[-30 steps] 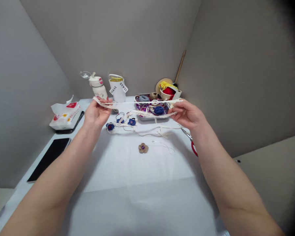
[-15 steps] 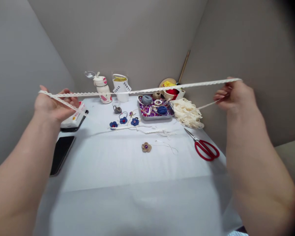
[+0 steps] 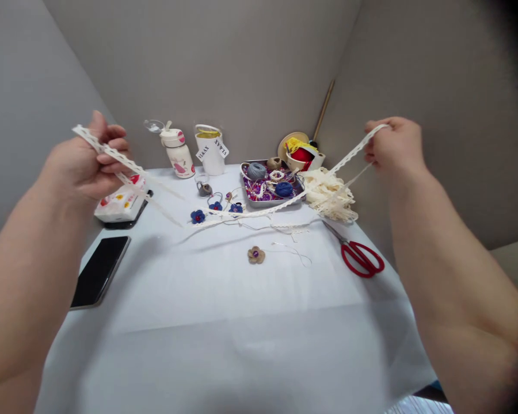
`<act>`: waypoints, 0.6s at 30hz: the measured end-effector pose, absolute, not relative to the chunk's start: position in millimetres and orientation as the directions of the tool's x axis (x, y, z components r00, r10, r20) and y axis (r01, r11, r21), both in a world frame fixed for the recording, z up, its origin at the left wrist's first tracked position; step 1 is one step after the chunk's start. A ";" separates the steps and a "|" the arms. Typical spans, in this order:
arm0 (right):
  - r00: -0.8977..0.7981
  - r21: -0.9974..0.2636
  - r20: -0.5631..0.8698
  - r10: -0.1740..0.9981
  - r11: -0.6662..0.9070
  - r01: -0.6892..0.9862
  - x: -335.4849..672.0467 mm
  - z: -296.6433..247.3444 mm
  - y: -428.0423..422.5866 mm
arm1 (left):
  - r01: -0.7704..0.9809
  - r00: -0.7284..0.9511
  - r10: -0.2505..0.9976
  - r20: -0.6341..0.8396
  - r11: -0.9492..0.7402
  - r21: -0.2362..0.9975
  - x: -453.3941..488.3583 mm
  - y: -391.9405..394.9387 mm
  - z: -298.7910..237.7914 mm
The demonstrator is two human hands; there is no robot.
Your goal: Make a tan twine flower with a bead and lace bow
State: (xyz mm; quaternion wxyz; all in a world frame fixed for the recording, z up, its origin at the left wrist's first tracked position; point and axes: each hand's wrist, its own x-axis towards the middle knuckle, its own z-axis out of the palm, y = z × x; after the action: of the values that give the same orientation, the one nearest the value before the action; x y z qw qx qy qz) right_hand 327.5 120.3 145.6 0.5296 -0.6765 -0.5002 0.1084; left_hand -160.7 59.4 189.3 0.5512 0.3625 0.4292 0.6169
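A narrow white lace ribbon hangs in a slack curve between my raised hands. On the left, my left hand has its fingers closed on the ribbon, and a loop of it passes over the palm. My right hand pinches the other stretch at upper right. From below that hand a strand runs down to a heap of cream lace ribbon. The low middle of the ribbon passes in front of blue fabric flowers and a tray of beads and yarn balls.
Red-handled scissors lie at right. A beige flower with a thread lies mid-table. At left are a phone and a tissue pack. A bottle, a white canister and a bowl stand at the back.
The ribbon was stretched taut and nearly level between my hands; now it sags toward the table. My left fingers have curled in, and my right hand has moved slightly left and up.
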 end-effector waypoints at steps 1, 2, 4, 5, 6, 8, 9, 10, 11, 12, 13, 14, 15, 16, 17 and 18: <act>0.417 -0.736 0.418 0.807 0.032 0.677 328.5 141.6 120.0 | -0.331 -0.089 0.996 0.005 -0.034 0.943 -156.4 60.3 186.9; 0.338 -0.611 0.422 0.841 -0.012 0.792 329.2 137.9 119.1 | -0.295 -0.062 0.998 0.031 -0.048 0.954 -152.1 61.3 183.7; 0.205 -0.322 0.311 0.928 -0.100 0.941 326.3 131.4 114.5 | -0.226 -0.011 1.000 0.013 -0.015 0.974 -140.5 62.6 175.8; 0.157 -0.200 0.217 0.964 -0.113 0.973 321.0 128.8 110.4 | -0.198 0.008 1.000 -0.009 0.010 0.980 -132.0 62.6 171.8; 0.110 -0.136 0.128 0.986 -0.092 0.986 312.4 126.6 105.0 | -0.172 0.072 0.997 -0.037 0.049 0.984 -121.4 62.0 168.1; -0.091 -0.171 0.082 0.993 0.104 0.980 285.3 123.8 90.9 | -0.137 0.187 0.981 -0.046 0.073 0.988 -93.9 60.0 162.5; -0.249 -0.296 0.114 0.962 0.273 0.916 267.7 123.0 82.9 | -0.106 0.232 0.971 -0.059 0.086 0.991 -77.9 58.9 160.8; -0.346 -0.460 0.158 0.925 0.379 0.803 248.5 122.5 75.2 | -0.082 0.268 0.961 -0.072 0.097 0.992 -61.5 58.1 160.1; -0.405 -0.618 0.204 0.891 0.438 0.653 229.0 122.2 68.5 | -0.064 0.314 0.946 -0.080 0.105 0.992 -45.5 57.7 160.1; -0.457 -0.739 0.227 0.860 0.458 0.494 210.5 121.9 63.3 | -0.058 0.353 0.932 -0.077 0.104 0.993 -31.0 58.2 160.8; -0.497 -0.819 0.234 0.836 0.445 0.363 194.4 121.7 60.1 | -0.053 0.376 0.923 -0.081 0.109 0.993 -18.9 59.5 162.0; -0.514 -0.868 0.230 0.826 0.413 0.275 181.9 121.4 59.1 | -0.046 0.394 0.915 -0.081 0.107 0.993 -10.0 61.7 163.5; -0.527 -0.902 0.204 0.825 0.368 0.226 173.7 121.4 60.0 | -0.030 0.405 0.910 -0.085 0.107 0.994 -4.6 64.9 165.1; -0.527 -0.921 0.165 0.834 0.321 0.219 170.4 121.8 62.6 | -0.005 0.410 0.907 -0.093 0.104 0.995 -3.0 68.8 166.4; -0.504 -0.929 0.131 0.854 0.282 0.237 171.8 122.8 66.5 | 0.030 0.419 0.902 -0.110 0.107 0.994 -5.0 73.2 167.3; -0.461 -0.932 0.101 0.882 0.246 0.266 177.7 124.7 71.1 | 0.069 0.428 0.893 -0.137 0.119 0.990 -10.0 77.8 167.6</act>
State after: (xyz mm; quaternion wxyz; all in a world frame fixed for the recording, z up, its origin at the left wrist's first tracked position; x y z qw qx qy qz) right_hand 177.7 71.1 124.7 0.3308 -0.4004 -0.7167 0.4654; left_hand -10.0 77.8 167.6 0.6195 0.5745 0.4191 0.3325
